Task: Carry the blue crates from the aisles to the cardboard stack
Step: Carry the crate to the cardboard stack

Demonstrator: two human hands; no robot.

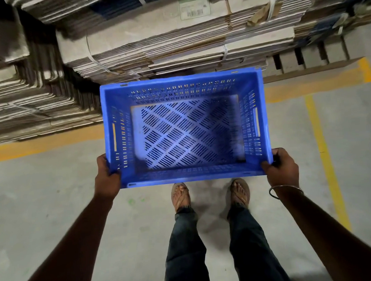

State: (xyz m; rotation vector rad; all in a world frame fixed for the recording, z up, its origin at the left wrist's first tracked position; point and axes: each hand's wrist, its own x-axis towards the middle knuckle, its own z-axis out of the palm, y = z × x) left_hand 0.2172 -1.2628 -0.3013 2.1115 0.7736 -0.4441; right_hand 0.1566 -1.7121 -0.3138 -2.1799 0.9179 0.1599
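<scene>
Grey concrete floor [55, 209] with yellow lines [325, 155] runs up to bundles of flattened cardboard [155, 46] stacked on a pallet [317, 64], and the person stands facing that stack with sandalled feet [180, 195] just behind the blue crate [186, 127]. The crate is empty, held level and upright in the air between the person and the cardboard, its far rim close to the lowest bundles. The left hand [107, 177] grips the near left corner, fingers curled round the rim; the right hand [281, 168], a bangle [285, 191] on its wrist, grips the near right corner the same way. Since both hands sit at the near end, the far end carries no support, so the judgement is to keep the wrists firm and the crate flat, lower it straight down in front of the stack without knocking the strapped bundles, and only release once its base rests on the floor
</scene>
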